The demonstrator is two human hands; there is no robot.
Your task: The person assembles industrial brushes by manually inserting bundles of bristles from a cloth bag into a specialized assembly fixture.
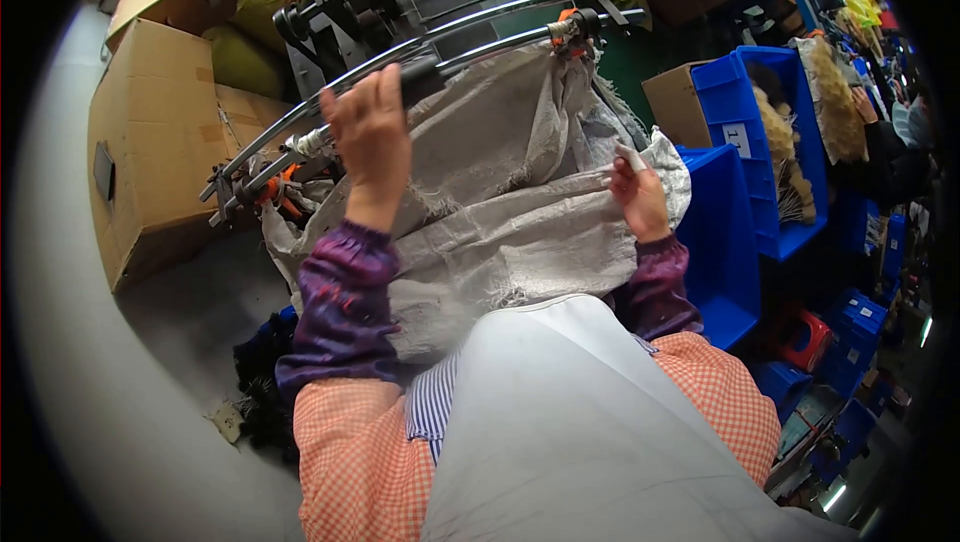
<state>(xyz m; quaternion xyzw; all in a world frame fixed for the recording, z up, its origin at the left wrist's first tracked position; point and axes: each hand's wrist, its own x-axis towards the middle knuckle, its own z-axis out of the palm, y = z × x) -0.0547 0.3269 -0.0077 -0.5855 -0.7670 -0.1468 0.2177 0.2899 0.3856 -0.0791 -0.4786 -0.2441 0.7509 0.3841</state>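
- While left hand (368,132) closes on the metal rail (470,47), right hand (638,197) pinches the woven sack (510,212) edge.
- Risk: sack could slip from the orange clamp (572,27) if tugged.

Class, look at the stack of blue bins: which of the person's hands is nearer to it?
Right. The right hand grips the sack's edge just beside the blue bins; the left hand is across the sack, on the metal rail.

Workshop: stacked blue bins (760,142), cartons (150,132)
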